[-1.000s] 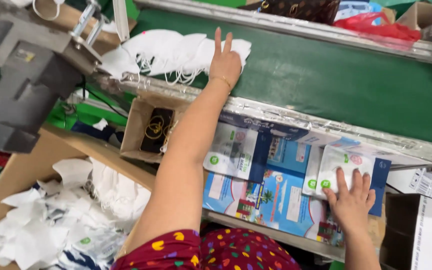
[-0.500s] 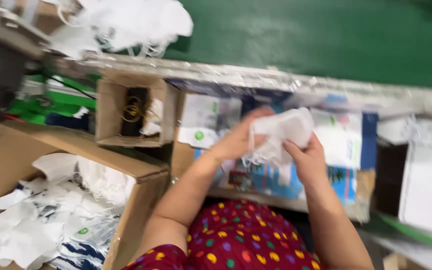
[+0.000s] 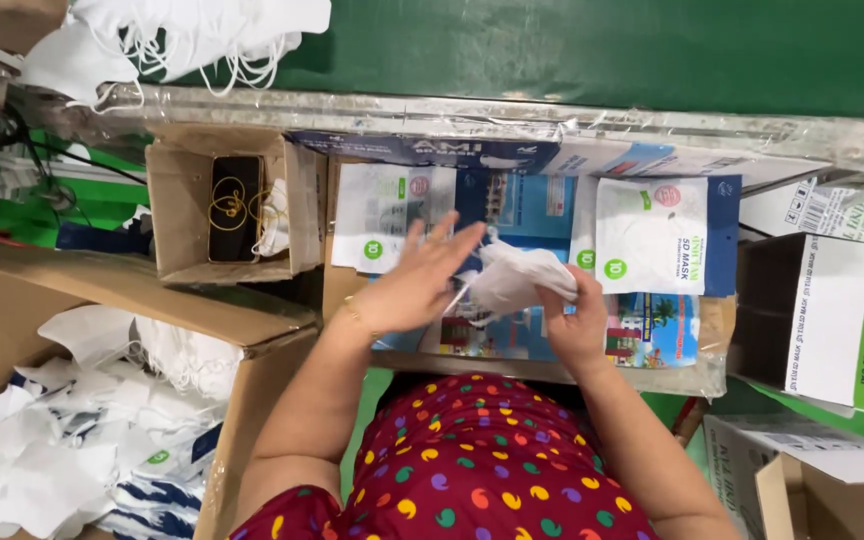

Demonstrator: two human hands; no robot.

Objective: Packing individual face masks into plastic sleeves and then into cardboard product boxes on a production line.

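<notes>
Right hand (image 3: 574, 322) gripping white mask (image 3: 512, 280), white pouches (image 3: 652, 235) behind

We see everything from one camera, worn on the head and looking almost straight down. It sits close above the work: our own patterned lap (image 3: 482, 460) fills the 6 o'clock edge and both forearms run up from there. The hands (image 3: 417, 285) meet near the centre. The view faces forward towards the green belt (image 3: 592, 50) at 12 o'clock, with a box of masks (image 3: 72, 420) at 8 o'clock and cartons (image 3: 832, 320) at 3 o'clock. No second view shares the scene.
</notes>
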